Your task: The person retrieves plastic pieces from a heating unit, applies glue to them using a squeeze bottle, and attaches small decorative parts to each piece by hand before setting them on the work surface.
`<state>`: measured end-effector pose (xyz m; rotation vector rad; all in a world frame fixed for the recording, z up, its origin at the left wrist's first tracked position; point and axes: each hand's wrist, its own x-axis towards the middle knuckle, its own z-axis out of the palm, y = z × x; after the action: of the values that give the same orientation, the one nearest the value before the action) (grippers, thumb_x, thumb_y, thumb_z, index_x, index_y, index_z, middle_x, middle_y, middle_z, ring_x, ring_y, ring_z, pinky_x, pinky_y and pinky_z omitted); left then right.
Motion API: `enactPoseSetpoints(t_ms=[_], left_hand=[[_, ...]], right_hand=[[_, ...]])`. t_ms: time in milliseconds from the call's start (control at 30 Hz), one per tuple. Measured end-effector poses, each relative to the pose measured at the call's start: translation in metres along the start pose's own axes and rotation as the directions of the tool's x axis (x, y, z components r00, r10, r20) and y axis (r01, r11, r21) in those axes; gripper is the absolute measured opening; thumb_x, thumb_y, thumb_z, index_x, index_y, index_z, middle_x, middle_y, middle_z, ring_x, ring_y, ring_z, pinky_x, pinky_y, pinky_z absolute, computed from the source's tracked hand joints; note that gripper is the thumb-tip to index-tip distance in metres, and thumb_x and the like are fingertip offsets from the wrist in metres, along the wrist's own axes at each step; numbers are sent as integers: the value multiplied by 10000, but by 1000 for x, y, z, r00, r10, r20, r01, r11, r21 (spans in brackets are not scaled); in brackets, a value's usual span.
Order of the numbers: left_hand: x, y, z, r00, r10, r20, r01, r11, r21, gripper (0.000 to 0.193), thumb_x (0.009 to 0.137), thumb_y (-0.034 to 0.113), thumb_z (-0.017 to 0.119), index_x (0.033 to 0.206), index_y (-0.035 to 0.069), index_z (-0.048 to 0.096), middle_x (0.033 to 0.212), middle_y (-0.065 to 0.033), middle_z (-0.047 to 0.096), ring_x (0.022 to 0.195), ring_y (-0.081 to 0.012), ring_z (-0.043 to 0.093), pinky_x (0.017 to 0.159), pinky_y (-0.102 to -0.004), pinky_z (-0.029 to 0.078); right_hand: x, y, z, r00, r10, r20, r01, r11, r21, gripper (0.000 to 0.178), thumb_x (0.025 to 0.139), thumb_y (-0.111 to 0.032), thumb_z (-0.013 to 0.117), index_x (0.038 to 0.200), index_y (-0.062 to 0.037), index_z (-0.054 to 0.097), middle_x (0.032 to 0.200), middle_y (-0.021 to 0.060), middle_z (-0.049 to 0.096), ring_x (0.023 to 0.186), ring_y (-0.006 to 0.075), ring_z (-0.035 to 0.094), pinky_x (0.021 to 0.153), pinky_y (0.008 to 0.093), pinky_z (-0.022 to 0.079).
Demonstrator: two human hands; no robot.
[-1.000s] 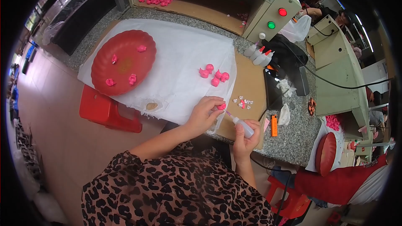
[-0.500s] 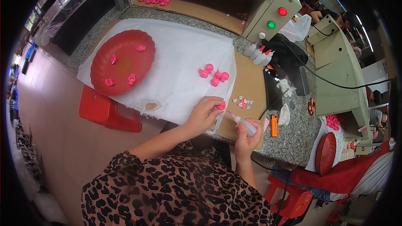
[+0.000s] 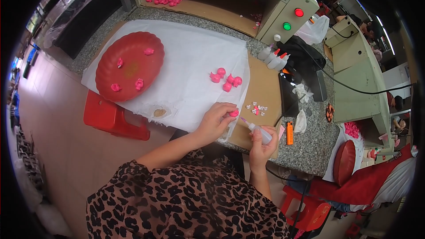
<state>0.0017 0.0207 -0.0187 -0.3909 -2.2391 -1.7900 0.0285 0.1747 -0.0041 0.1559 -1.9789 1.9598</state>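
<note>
Between the fingertips of my left hand is a small pink figure piece, held over the right edge of the white paper. My right hand is closed round a translucent squeeze bottle with a thin nozzle. The nozzle tip points up and left toward the pink piece, a short gap from it. Small white parts lie on the brown cardboard beyond the bottle, with a bit of pink among them. Several pink pieces stand in a cluster on the paper farther off.
At left a red scalloped plate carries several pink pieces, with a red stool below. White bottles with red caps, a black bag and an orange lighter lie right. A machine stands behind; a person is at far right.
The bottle's nozzle has drawn back slightly from the pink piece, my right hand shifting a little right. My left hand has stayed nearly still.
</note>
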Motion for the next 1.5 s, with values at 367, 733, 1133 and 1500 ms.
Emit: enactPoseSetpoints(t_ms=[367,733,1133,1500], left_hand=[[8,1,-16,885,-281,372,424,816,-392,191,850,114,434,999,15,501,936,-33,513,847,-101,459,747,-228,388],[10,0,-20,872,-213,440,399,831,-388,228,887,134,357,1041,16,478,955,-34,501,902,-97,446,822,-237,358],[9,-4,-18,900,-157,406,301,897,-322,232,887,124,351,1043,10,480,955,-56,515,909,-114,464,832,-245,359],[9,-3,-17,907,-145,396,280,909,-308,229,880,110,357,1034,-6,481,965,-71,520,910,-128,475,827,-253,367]], right_hand=[[12,-3,-8,987,162,-25,-147,945,292,148,797,-96,542,869,-2,454,789,79,500,589,124,490,516,213,381],[20,-8,-12,990,104,92,-113,988,104,144,772,-62,560,856,-11,454,853,75,468,629,132,503,546,218,410],[20,-9,-13,988,51,145,-45,998,-43,148,776,-68,561,844,-8,443,847,74,461,648,117,499,560,210,438],[21,-12,-13,986,70,149,-61,996,-64,135,778,-55,552,834,-5,440,845,75,453,648,115,492,566,210,443]])
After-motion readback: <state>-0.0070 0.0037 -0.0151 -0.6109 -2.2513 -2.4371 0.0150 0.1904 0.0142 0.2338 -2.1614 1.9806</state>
